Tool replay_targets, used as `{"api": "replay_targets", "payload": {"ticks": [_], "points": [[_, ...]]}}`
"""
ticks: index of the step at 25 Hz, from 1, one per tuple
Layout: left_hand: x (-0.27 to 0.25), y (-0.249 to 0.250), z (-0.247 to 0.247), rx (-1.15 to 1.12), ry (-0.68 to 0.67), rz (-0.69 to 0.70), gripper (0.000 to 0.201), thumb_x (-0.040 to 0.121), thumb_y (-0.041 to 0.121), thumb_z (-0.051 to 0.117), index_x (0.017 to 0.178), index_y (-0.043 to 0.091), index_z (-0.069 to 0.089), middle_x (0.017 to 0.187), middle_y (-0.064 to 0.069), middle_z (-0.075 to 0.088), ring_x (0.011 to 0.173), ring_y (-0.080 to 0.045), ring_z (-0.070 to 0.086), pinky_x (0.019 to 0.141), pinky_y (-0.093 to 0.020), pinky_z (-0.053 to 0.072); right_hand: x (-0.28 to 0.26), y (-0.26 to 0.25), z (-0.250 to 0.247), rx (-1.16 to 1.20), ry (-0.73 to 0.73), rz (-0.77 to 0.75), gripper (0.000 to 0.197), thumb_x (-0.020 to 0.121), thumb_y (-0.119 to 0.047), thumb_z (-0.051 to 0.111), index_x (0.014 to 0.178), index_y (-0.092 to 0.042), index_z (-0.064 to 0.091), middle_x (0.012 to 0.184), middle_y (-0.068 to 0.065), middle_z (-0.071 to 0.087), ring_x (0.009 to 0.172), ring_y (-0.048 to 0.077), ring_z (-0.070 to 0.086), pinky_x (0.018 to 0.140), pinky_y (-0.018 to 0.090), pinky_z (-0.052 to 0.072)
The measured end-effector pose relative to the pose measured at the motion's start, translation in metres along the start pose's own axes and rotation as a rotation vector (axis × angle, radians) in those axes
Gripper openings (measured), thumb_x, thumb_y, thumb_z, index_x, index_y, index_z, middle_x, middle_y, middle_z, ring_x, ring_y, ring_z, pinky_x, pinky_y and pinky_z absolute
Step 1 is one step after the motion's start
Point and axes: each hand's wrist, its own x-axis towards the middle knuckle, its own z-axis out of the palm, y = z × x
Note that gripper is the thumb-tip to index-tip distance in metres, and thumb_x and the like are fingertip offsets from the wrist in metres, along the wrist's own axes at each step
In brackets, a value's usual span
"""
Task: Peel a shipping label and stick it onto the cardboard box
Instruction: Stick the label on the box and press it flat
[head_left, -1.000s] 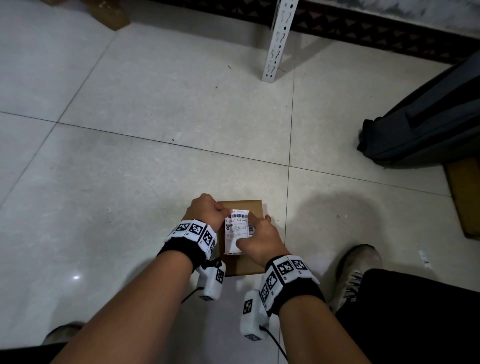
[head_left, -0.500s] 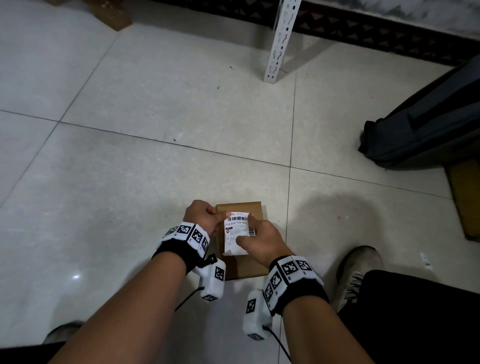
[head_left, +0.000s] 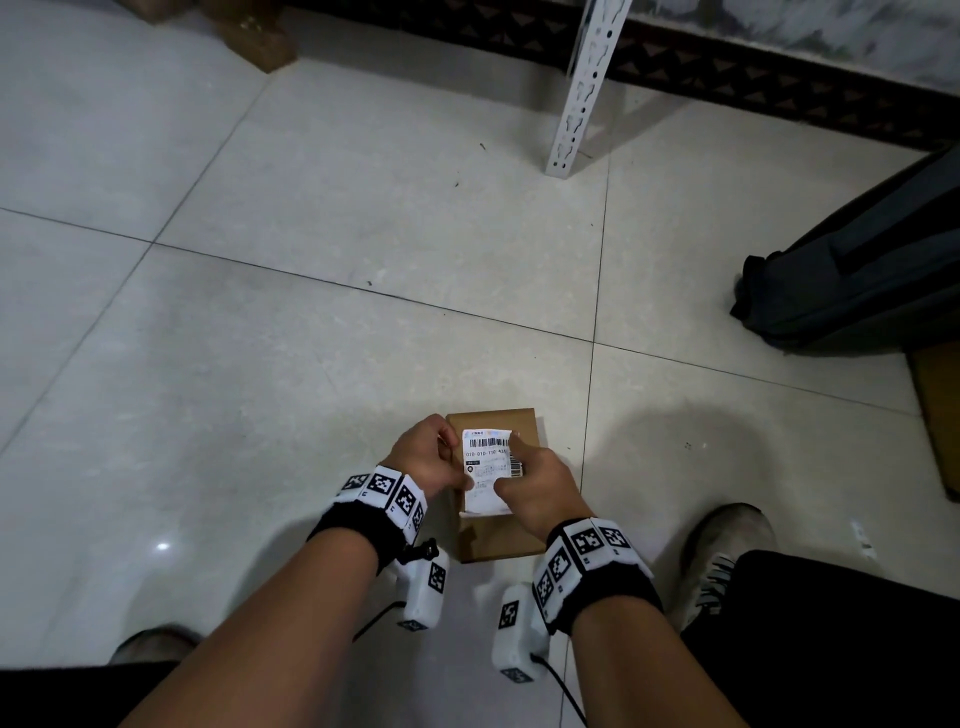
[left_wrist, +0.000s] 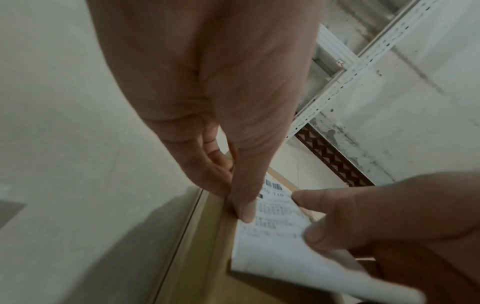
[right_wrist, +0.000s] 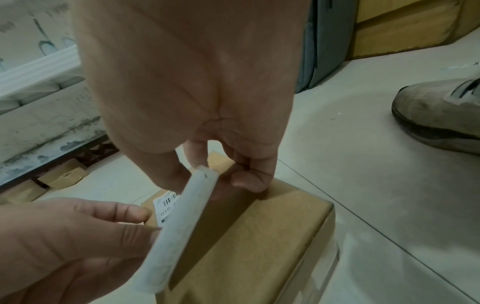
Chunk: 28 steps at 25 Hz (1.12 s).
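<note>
Both hands hold the shipping label (head_left: 487, 470) just above the cardboard box (head_left: 498, 540) on the floor, left hand (head_left: 427, 460) fingers pinching its left edge, right hand (head_left: 540, 486) fingers pinching its right, the label's long axis running near-to-far along the box's

Both forearms were bare. Each wrist wore a black band (head_left: 613, 592) topped with white blocks printed with black square markers (head_left: 387, 488). A white camera unit (head_left: 423, 592) with a black cable hung beneath each wrist. Dark trousers (head_left: 831, 639) and a worn grey lace-up sneaker (head_left: 722, 561) covered the right leg.
</note>
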Motion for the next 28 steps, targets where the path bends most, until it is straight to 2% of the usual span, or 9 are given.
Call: {"api": "replay_targets", "payload": {"ticks": [6,11,15,20,22,24,25,27,28], "points": [[-0.002,0.008,-0.001,0.184,-0.015,0.059,0.041,0.062,0.007,0.088,0.072,0.020,0.050,0.078,0.006,0.056,0.077,-0.017,0.057,0.067,-0.026,0.048,-0.001,0.009,-0.006,-0.124,-0.058,0.024,0.086,0.079,0.007,0.058,0.154,-0.028,0.034,0.135,0.004,0.060,0.104,0.013,0.058,0.084,0.014,0.043],[-0.002,0.008,-0.001,0.244,-0.040,0.027,0.044,0.068,0.013,0.086,0.059,0.020,0.043,0.067,0.005,0.053,0.061,-0.010,0.049,0.055,-0.023,0.038,-0.002,0.017,-0.006,-0.246,-0.129,-0.012,0.103,0.076,-0.009,0.075,0.158,-0.034,0.018,0.138,0.003,0.058,0.124,0.021,0.058,0.099,0.023,0.044],[-0.002,0.005,0.001,0.231,-0.040,0.031,0.042,0.070,0.015,0.085,0.061,0.019,0.044,0.072,0.003,0.058,0.067,-0.014,0.054,0.062,-0.025,0.045,-0.012,0.025,-0.006,-0.231,-0.138,-0.059,0.115,0.072,-0.035,0.082,0.158,-0.042,0.007,0.136,-0.004,0.062,0.120,0.019,0.062,0.102,0.028,0.047],[-0.008,-0.002,0.007,0.172,-0.070,0.079,0.036,0.063,0.015,0.086,0.062,0.024,0.051,0.095,-0.006,0.067,0.086,-0.021,0.068,0.073,-0.033,0.059,-0.008,0.029,-0.010,-0.282,-0.172,-0.080,0.112,0.077,-0.031,0.080,0.158,-0.039,0.003,0.136,-0.007,0.061,0.120,0.018,0.061,0.099,0.020,0.043],[-0.011,-0.002,0.008,0.176,-0.083,0.073,0.038,0.059,0.020,0.088,0.072,0.027,0.052,0.107,-0.006,0.062,0.091,-0.021,0.067,0.080,-0.037,0.060,-0.003,0.033,-0.010,-0.346,-0.207,-0.024,0.097,0.085,-0.031,0.074,0.154,-0.046,0.008,0.133,-0.003,0.064,0.107,0.016,0.068,0.093,0.024,0.053],[-0.014,0.000,0.008,0.203,-0.085,0.076,0.047,0.064,0.018,0.087,0.092,0.026,0.050,0.110,-0.003,0.051,0.096,-0.021,0.062,0.083,-0.032,0.056,-0.011,0.018,-0.016,-0.290,-0.210,0.020,0.035,0.097,-0.043,0.058,0.132,-0.040,0.054,0.106,-0.003,0.073,0.068,0.006,0.073,0.057,0.020,0.057],[-0.014,0.000,0.008,0.209,-0.084,0.086,0.054,0.065,0.016,0.086,0.101,0.028,0.048,0.111,-0.003,0.048,0.097,-0.022,0.061,0.084,-0.032,0.054,-0.013,0.014,-0.017,-0.192,-0.238,0.047,0.014,0.103,-0.042,0.047,0.111,-0.044,0.059,0.090,-0.012,0.073,0.052,-0.002,0.068,0.047,0.016,0.051],[-0.018,0.004,0.006,0.225,-0.095,0.105,0.068,0.066,0.012,0.085,0.115,0.034,0.043,0.114,-0.004,0.044,0.100,-0.026,0.061,0.088,-0.035,0.055,-0.015,0.016,-0.019,-0.173,-0.241,0.009,0.027,0.107,-0.028,0.038,0.097,-0.052,0.045,0.064,-0.030,0.064,0.051,-0.008,0.061,0.054,0.016,0.050],[-0.020,0.005,0.005,0.245,-0.106,0.107,0.075,0.065,0.010,0.085,0.120,0.038,0.041,0.115,-0.004,0.042,0.100,-0.027,0.061,0.090,-0.037,0.055,-0.017,0.018,-0.019,-0.144,-0.226,0.038,0.029,0.102,-0.028,0.043,0.100,-0.056,0.044,0.062,-0.030,0.063,0.061,-0.004,0.060,0.062,0.022,0.050]]}}
